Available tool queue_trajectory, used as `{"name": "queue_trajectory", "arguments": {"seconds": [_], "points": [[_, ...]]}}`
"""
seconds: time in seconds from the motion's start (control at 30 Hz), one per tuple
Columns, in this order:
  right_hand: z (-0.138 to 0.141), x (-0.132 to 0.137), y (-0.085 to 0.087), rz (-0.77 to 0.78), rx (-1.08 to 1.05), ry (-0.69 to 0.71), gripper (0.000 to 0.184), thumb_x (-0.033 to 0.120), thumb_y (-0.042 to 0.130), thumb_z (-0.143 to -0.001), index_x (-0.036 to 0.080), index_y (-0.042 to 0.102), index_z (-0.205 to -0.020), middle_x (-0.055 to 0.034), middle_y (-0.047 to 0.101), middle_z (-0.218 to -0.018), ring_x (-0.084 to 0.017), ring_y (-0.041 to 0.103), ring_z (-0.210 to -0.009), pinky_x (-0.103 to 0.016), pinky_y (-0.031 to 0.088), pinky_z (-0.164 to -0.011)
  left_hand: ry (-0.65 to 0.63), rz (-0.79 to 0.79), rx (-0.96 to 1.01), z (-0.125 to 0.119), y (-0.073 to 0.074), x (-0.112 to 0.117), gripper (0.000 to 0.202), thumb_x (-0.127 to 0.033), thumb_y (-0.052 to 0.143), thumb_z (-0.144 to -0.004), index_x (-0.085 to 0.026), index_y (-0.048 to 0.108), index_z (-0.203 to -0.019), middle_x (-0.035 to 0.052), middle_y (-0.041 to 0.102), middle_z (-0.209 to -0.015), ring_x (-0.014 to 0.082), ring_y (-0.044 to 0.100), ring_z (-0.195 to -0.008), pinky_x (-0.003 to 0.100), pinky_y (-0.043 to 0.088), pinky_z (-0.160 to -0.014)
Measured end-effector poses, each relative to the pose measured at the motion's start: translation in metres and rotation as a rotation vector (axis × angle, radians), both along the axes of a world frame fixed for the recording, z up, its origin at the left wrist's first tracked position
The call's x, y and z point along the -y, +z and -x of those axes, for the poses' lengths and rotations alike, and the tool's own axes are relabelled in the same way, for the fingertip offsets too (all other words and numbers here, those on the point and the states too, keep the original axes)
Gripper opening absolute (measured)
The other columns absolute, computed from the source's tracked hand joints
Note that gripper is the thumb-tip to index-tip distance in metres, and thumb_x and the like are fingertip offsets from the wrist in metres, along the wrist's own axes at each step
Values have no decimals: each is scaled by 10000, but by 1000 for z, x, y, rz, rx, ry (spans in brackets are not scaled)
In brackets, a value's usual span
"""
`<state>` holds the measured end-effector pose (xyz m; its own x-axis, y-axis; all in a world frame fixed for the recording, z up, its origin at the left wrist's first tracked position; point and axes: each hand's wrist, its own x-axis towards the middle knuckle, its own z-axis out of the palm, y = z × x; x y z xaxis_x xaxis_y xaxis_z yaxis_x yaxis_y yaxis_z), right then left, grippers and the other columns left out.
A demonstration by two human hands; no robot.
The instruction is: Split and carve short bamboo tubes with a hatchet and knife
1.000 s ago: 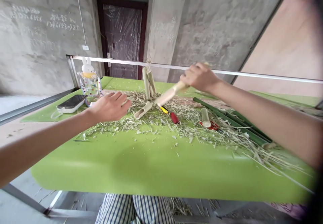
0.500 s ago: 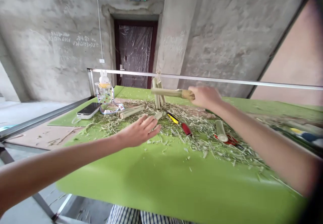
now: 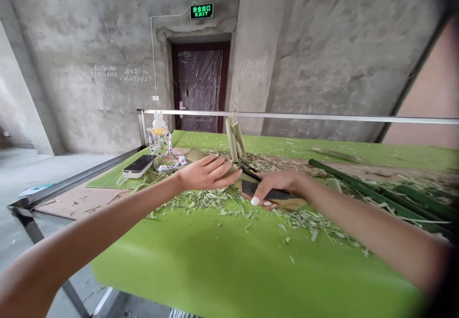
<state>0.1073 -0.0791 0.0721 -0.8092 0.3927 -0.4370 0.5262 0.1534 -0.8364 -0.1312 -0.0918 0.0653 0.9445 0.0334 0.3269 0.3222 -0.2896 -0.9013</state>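
A pale bamboo stick (image 3: 195, 154) slants across under my left hand (image 3: 206, 173). The fingers of that hand lie over the stick, and its far end shows above the knuckles. Close on the right, my right hand (image 3: 274, 189) grips a piece of sandpaper (image 3: 287, 194), dark on one face and tan on the other, with the thumb pressed on the dark face. How far the stick runs under the sandpaper is hidden. Just beyond my fingers lies a black and yellow tool (image 3: 250, 170), partly covered.
Bamboo pieces (image 3: 232, 138) stand upright behind my hands. Shavings (image 3: 211, 202) litter the green mat (image 3: 215, 246). On the left are a phone (image 3: 139, 164) and a rabbit-topped cup (image 3: 159, 138). Dark green bamboo lengths (image 3: 351, 179) lie on the right. A metal rail (image 3: 304, 116) borders the back.
My right hand has come down and inward with the bamboo stick and sandpaper, beside my left hand. The sandpaper's dark face now shows. My left hand, earlier free, now lies over the stick.
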Motion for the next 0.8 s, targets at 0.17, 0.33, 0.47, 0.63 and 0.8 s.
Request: {"name": "queue_trajectory", "arguments": {"seconds": [0.17, 0.33, 0.47, 0.63, 0.8], "points": [[16, 17, -6, 164, -58, -36, 241, 279, 650, -635, 151, 459, -711, 59, 478, -534, -40, 434, -436, -176, 396, -436, 201, 197, 24, -2, 16, 10, 285, -158, 310, -883, -178, 595, -881, 44, 615, -687, 119, 542, -584, 255, 416, -487], [30, 19, -2, -278, 165, -214, 264, 239, 646, -611, 153, 465, -784, 11, 540, -607, -94, 513, -489, -230, 438, -450, 351, 353, 77, -4, 12, 14, 265, -103, 334, -850, -126, 597, -836, 76, 620, -687, 129, 540, -564, 261, 410, -480], [40, 14, -11, -933, 360, -260, 206, 199, 610, -645, 141, 525, -823, -23, 553, -635, -108, 491, -456, -239, 365, -384, 593, 670, 211, -7, 8, 9, 134, -137, 481, -779, -123, 610, -811, 48, 612, -625, 97, 504, -479, 220, 369, -436], [37, 7, -21, -1673, 381, -116, 275, 9, 376, -792, 92, 546, -991, -97, 612, -740, -132, 541, -562, -247, 386, -459, 589, 1376, 152, 3, 18, 5, 270, -377, 503, -811, -152, 595, -694, 30, 593, -565, 76, 475, -424, 224, 389, -442], [31, 7, -5, -1910, 332, 57, 321, 9, 314, -829, 103, 542, -1033, -142, 628, -868, -193, 575, -764, -320, 438, -599, 564, 1596, 142, 11, 12, 13, 313, -429, 430, -845, -155, 581, -824, 54, 605, -632, 98, 517, -483, 244, 418, -472]]}}
